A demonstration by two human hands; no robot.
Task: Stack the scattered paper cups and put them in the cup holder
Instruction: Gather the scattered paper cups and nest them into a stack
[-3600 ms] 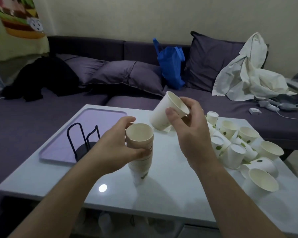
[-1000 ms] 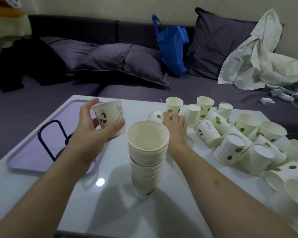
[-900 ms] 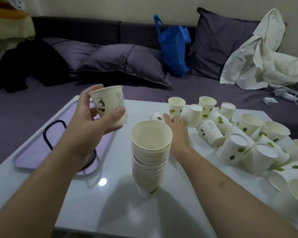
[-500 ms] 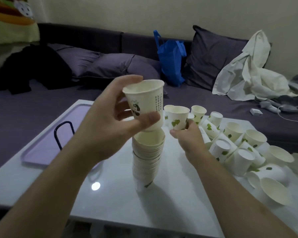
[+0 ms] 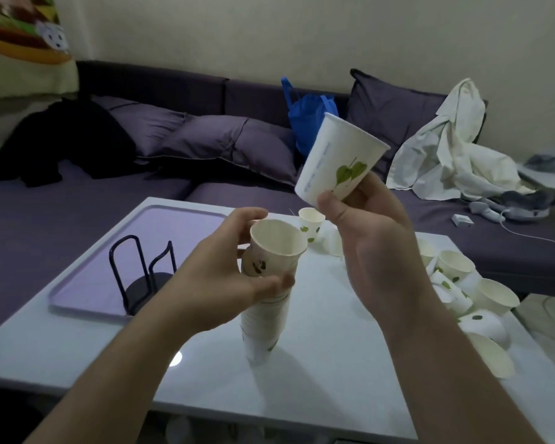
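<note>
A tall stack of white paper cups (image 5: 263, 322) stands on the white table (image 5: 318, 379) in the middle. My left hand (image 5: 225, 277) wraps around the top cup of that stack (image 5: 274, 248). My right hand (image 5: 372, 245) holds a single leaf-printed paper cup (image 5: 340, 158) tilted, above and to the right of the stack. Several loose cups (image 5: 465, 293) lie scattered at the table's right side, partly hidden by my right arm. A black wire cup holder (image 5: 145, 274) stands on the purple tray (image 5: 161, 238) to the left.
One upright cup (image 5: 310, 222) stands behind the stack. A purple sofa (image 5: 77, 213) with cushions, a blue bag (image 5: 308, 123), white cloth (image 5: 452, 155) and dark clothing runs behind the table. The table's front edge is near me.
My left hand has pressed its cup down onto the stack. My right hand has lifted a leaf-printed cup from the pile up above the stack.
</note>
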